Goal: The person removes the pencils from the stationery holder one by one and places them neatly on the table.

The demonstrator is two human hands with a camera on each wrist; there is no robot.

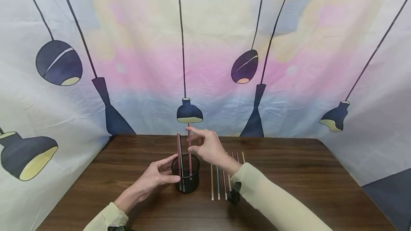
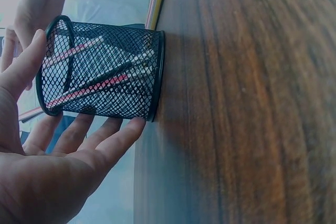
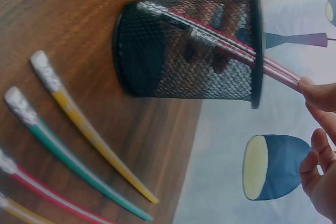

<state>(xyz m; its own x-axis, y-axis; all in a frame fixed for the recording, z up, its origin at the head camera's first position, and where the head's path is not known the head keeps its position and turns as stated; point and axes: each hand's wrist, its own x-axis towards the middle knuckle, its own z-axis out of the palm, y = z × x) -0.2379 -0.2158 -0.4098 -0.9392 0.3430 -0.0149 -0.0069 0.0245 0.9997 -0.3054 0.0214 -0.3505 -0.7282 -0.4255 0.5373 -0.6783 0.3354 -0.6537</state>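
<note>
A black mesh pencil cup (image 1: 187, 185) stands upright on the wooden table. My left hand (image 1: 151, 180) holds it from the left, thumb near the rim and fingers along the side, as the left wrist view shows (image 2: 58, 179). A red striped pencil (image 1: 190, 163) is pinched between thumb and fingers of my right hand (image 1: 210, 148); its eraser end is down inside the cup. Other pencils (image 1: 179, 149), one reddish and one dark, lean at the cup's left side. The right wrist view shows the cup (image 3: 142, 72) with pencils slanting through its mouth.
Right of the cup, several pencils lie side by side on the table (image 1: 282, 177), among them a yellow one (image 3: 100, 137) and a green one (image 3: 68, 161), eraser ends toward me. My right forearm passes over some of them. A lamp-patterned cloth (image 1: 212, 52) hangs behind the table.
</note>
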